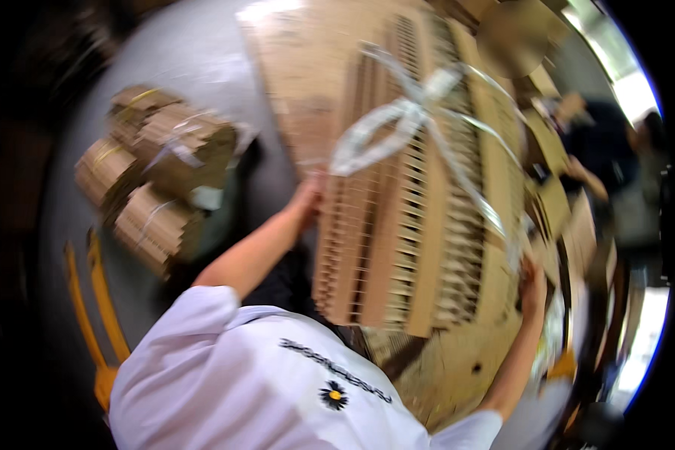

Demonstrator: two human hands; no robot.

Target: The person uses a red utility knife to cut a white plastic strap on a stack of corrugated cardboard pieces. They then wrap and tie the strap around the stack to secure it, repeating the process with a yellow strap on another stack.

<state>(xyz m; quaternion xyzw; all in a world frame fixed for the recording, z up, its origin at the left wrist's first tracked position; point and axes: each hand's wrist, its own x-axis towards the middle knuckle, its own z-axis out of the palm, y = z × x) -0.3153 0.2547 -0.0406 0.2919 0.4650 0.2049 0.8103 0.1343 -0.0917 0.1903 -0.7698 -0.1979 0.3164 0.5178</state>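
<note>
- The strapped cardboard bundle (391, 262) lies between the hands over the wooden board (289, 97), its long axis running roughly from 12 to 6 o'clock.
- From the left hand (308, 197), its middle is toward 3 o'clock; that hand is at the bundle's 9 o'clock edge.
- From the right hand (532, 284), its middle is toward 10 o'clock; that hand is at the 4 o'clock edge, lower.
- Neither hand is clearly nearer; blur hides whether their fingers pinch or merely press.

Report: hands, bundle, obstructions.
Left hand at left side of cardboard bundle, right hand at right. Bundle tied, white strap. Other bundles left, clear of both hands.
</note>
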